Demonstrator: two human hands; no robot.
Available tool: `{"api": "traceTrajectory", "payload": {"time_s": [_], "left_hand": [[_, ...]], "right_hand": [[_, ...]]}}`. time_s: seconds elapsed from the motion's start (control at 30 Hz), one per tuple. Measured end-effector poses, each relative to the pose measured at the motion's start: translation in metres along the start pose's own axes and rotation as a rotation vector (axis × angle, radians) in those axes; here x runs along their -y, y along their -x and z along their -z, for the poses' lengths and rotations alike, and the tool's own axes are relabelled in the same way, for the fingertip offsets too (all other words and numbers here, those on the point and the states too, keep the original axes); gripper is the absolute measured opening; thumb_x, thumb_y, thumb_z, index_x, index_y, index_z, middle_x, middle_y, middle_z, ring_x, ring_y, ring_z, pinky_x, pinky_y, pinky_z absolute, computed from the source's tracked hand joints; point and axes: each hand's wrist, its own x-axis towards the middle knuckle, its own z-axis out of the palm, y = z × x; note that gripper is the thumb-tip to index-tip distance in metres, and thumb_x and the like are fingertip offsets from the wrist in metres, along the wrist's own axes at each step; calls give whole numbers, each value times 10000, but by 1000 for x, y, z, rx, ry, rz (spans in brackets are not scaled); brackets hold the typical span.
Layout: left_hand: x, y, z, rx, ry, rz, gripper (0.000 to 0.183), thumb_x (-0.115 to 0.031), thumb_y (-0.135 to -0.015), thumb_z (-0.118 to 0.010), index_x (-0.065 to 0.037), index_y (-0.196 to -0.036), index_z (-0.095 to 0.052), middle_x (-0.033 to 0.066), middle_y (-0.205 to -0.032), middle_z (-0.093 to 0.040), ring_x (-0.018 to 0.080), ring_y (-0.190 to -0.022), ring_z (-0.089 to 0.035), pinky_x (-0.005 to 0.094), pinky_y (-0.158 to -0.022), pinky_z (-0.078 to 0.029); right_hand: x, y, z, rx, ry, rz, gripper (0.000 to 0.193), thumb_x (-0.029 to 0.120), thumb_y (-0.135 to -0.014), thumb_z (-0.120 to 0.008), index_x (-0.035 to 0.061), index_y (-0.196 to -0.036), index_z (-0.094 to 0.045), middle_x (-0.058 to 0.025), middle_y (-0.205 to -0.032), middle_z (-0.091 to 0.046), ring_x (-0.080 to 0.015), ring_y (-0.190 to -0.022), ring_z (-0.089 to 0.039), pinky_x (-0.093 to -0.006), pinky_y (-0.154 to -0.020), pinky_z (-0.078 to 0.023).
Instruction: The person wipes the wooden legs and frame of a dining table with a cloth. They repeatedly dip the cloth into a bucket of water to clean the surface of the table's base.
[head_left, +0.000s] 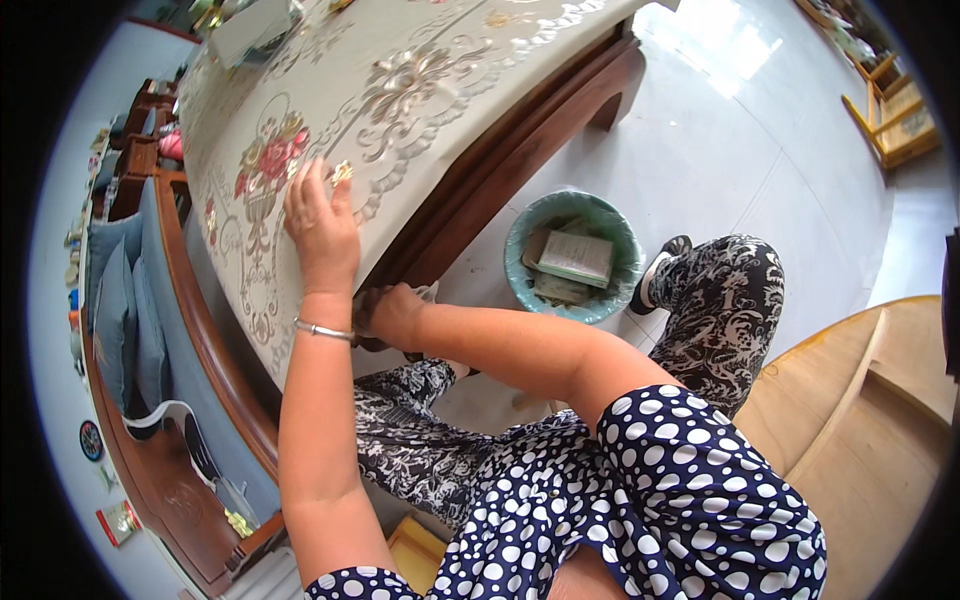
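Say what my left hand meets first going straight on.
Perhaps the gold bit by your left hand, unless that's printed on the tablecloth; otherwise possibly the pale box, though depth is unclear.

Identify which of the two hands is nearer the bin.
The right hand: it is beside the table, while the left hand, over the tablecloth, is farther from the bin.
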Motion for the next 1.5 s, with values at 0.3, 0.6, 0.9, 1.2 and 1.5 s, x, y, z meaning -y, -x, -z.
{"api": "traceTrajectory", "payload": {"time_s": [0.3,0.6,0.9,1.2,1.5], "left_hand": [[0,0,7,45,-36,-21,371,-232,-976,-516,20,-1248,-505,189,-1251,-543,355,-1199,-466,453,-1032,-351],[-8,-3,18,116,-45,-14,351,-189,-992,-471,21,-1273,-488,190,-1268,-529,346,-1209,-464,448,-1048,-337],[-16,-6,21,178,-54,4,358,-184,-1000,-443,29,-1286,-478,189,-1293,-513,338,-1226,-452,441,-1055,-326],[-15,-6,22,173,-38,8,370,-193,-1006,-432,35,-1295,-469,195,-1302,-505,344,-1238,-444,442,-1063,-319],[-20,-6,23,202,1,25,389,-215,-1010,-434,30,-1311,-457,199,-1318,-492,349,-1254,-434,445,-1070,-310]], "right_hand": [[-138,75,40,-182,250,-166,311,233,-864,-516,289,-1159,-595,-134,-1020,-599,-287,-870,-650,-387,-605,-504],[-262,165,137,-201,208,-591,437,232,-830,-610,262,-1265,-572,-141,-1076,-587,-305,-976,-634,-397,-740,-524],[-355,199,177,-373,36,-1034,641,88,-860,-539,345,-1421,-364,-118,-1220,-590,-321,-1076,-628,-415,-876,-525],[-390,207,160,-655,-31,-1126,526,265,-803,-597,296,-1324,-537,-131,-1135,-659,-308,-1019,-656,-407,-874,-521],[-429,197,153,-752,-182,-1136,532,277,-780,-615,238,-1307,-557,-133,-1140,-668,-299,-1060,-638,-391,-925,-495]]}}
